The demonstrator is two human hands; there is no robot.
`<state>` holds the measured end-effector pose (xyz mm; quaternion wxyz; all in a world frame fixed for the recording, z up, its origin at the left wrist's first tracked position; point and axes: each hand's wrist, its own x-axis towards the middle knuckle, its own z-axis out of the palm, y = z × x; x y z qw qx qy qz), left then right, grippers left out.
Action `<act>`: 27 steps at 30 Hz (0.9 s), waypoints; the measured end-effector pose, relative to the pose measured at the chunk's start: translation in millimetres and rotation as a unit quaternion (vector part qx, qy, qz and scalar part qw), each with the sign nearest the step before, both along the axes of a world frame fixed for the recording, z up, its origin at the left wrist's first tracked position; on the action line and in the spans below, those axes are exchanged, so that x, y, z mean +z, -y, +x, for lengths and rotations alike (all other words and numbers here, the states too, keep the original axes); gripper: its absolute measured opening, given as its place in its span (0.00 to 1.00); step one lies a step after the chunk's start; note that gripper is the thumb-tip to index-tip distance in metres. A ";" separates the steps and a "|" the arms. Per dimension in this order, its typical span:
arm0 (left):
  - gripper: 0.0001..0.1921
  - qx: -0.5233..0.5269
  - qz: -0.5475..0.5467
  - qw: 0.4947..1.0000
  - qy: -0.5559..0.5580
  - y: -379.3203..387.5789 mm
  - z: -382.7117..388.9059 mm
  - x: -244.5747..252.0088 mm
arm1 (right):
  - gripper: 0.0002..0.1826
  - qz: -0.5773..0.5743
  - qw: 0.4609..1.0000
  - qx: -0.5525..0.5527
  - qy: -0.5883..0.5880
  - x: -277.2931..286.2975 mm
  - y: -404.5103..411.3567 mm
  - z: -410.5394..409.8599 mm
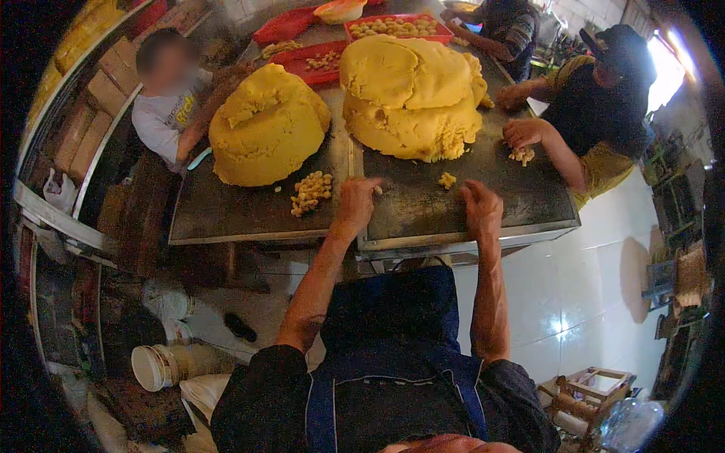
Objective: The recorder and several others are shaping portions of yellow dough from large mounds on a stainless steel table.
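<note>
My left hand (pixel 355 204) is over the front of the metal-topped table (pixel 408 218), its fingers closed around a small pale piece (pixel 378 191). To its left lies a heap of small, pale, nut-like pieces (pixel 311 192). My right hand (pixel 483 208) hovers by the table's front edge with curled fingers; whether anything is in them is hidden. Between the hands, slightly farther back, sits a crumbly lump of yellow dough (pixel 447 180). Beyond them rise two big yellow dough masses, a cracked, layered one (pixel 410 102) and a rounded one (pixel 269 127) at left.
A person (pixel 170 102) stands at the left side. Another in a dark cap (pixel 600 107) handles pale pieces (pixel 521 155) at right, and a third (pixel 510 34) is farther back. A red tray (pixel 444 37) holds several round dough balls. White buckets (pixel 153 368) lie below left.
</note>
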<state>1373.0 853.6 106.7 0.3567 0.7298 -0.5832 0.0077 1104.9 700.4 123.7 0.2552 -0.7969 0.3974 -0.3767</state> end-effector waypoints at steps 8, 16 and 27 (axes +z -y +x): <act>0.07 0.047 0.002 0.999 -0.015 1.3 -6.5 16.3 | 0.15 -0.258 0.958 0.001 -0.128 -13.9 -14.3 43.3; 0.05 -0.051 0.020 0.998 0.037 2.2 -4.8 18.0 | 0.11 -0.093 0.978 0.084 -0.170 15.8 -1.5 27.5; 0.09 0.032 -0.062 0.996 -0.051 14.4 23.8 25.7 | 0.07 -0.283 0.959 0.016 0.009 -16.7 29.8 38.5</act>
